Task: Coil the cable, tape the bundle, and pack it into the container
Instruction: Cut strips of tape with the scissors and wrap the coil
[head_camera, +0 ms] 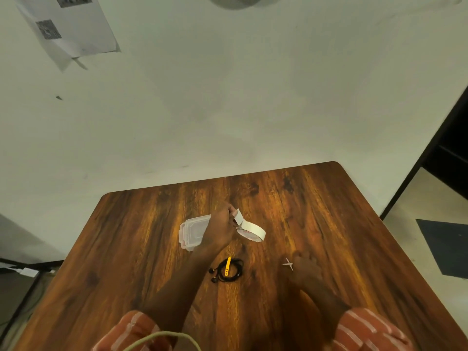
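- Here, a brown wood-grain bench (304, 211) is seen filling the lower centre of the frame, with a pale wall behind it across the upper half.
- The left hand (220, 230) is held out over the middle of the bench, and the loose end of a strip of tape is pinched between its fingertips (231, 216).
- A roll of white tape (252, 232) is seen just right of that hand, tilted on its edge, with the pulled strip running up from it to the pinched end; whether the roll rests on the bench or hangs from the strip cannot be told.
- A clear plastic container (193, 231) with its lid on is placed on the bench just left of the tape, and its right part is covered by the left hand.
- The black cable (228, 271) is found coiled on the bench, below the tape and between the two forearms; it is bound by a yellow strap (228, 266), and two small dark ends are seen at its left side.
- The right hand (307, 268) is laid low over the bench at lower right of centre, blurred; its fingers look loosely spread, with nothing clearly gripped.
- A small white scrap (288, 264) is seen at the left edge of that hand, though contact cannot be judged.
- Orange striped sleeves (367, 330) are shown at the bottom edge.
- A printed paper sheet (68, 29) is fixed to the wall at upper left.
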Demonstrator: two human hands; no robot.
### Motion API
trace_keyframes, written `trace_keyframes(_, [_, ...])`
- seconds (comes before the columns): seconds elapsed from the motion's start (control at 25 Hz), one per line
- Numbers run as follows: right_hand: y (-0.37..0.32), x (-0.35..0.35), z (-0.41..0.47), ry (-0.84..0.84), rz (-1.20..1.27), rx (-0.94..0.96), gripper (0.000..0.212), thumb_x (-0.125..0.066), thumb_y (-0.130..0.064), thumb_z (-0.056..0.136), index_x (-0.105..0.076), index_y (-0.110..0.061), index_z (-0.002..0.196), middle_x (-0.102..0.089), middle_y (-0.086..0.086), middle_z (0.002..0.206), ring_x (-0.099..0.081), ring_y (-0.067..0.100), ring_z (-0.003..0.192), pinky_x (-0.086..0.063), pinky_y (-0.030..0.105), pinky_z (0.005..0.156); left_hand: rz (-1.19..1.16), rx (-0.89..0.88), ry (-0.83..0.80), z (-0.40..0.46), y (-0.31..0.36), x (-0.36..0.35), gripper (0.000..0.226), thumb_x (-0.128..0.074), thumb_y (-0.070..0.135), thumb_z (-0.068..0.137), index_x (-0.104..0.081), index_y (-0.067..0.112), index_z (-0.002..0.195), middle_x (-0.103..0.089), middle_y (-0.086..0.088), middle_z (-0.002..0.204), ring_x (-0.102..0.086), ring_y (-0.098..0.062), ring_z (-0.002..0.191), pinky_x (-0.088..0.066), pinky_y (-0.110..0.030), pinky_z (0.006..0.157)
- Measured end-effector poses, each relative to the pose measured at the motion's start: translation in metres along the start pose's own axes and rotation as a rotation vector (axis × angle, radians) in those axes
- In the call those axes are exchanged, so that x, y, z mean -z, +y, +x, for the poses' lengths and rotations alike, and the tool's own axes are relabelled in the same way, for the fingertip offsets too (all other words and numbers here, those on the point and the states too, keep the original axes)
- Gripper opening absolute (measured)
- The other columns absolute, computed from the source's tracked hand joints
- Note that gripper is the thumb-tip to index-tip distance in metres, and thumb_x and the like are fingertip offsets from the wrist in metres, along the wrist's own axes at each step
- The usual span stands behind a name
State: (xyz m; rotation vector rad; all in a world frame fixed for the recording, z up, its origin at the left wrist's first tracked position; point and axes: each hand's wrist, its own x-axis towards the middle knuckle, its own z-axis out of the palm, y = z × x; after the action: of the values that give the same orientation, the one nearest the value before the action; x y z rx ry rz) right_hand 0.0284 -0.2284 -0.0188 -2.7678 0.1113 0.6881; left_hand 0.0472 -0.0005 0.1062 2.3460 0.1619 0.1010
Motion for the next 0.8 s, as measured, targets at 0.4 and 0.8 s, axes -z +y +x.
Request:
trace_keyframes(0.4, [-0.084, 0.096, -0.006, -0.158, 0.925, 0.517, 0.039, -0.068, -0.033, 0.09, -0.059, -0.02, 0.125, -0.071, -0.003, 0.108, -0.068, 0.012, 0.092, -0.054, 0.034, 0.084, 0.077, -0.239, -0.102, 0.015, 0.007, 0.012, 0.01, -0.046, 0.018, 0.1, -0.055, 0.014, 0.103, -0.064, 0.0, 0.099, -0.066, -0.017, 0.088, -0.057, -0.037, 0.078])
trace_keyframes(0.8, [-0.078, 0.091, 0.0, -0.079, 0.405, 0.508, 0.013, -0.066, -0.015, 0.086, -0.07, -0.017, 0.098, -0.074, 0.005, 0.088, -0.071, 0.022, 0.072, -0.052, 0.027, 0.057, 0.428, -0.467, -0.011, 0.011, -0.014, 0.037, 0.017, -0.051, 0.017, 0.098, -0.056, 0.013, 0.113, -0.072, -0.007, 0.103, -0.07, -0.02, 0.081, -0.06, -0.034, 0.071])
